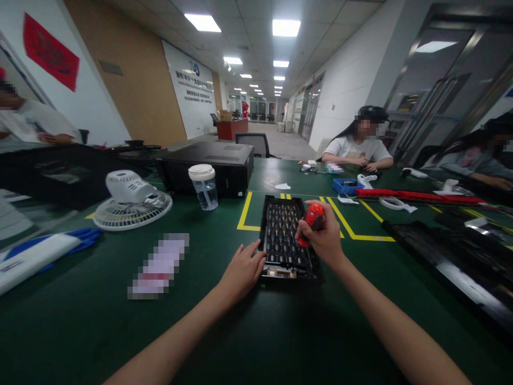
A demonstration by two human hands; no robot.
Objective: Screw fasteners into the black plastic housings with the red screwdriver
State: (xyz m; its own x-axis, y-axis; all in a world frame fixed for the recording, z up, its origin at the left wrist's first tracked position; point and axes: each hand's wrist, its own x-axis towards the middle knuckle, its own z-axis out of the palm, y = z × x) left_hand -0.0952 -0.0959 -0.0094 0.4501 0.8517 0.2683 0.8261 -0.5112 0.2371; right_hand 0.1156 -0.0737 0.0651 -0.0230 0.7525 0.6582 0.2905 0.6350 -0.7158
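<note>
Fingers of my right hand (pixel 326 238) were closed around a red-and-black tool (pixel 315 215), its tip hidden over the black honeycomb part (pixel 281 235); my left fingers, loosely spread, touched that part's left edge. I judged this to be close tool work, calling next for steady bracing. The part lay mid-worktop (pixel 88 321), short of the far edge, right of a lidded cup (pixel 206 195).

Red-and-black tool (pixel 313 218) tilted in the right hand (pixel 328 240); black honeycomb-patterned casing (pixel 280 231) lying flat, touching the left hand (pixel 242 270).
</note>
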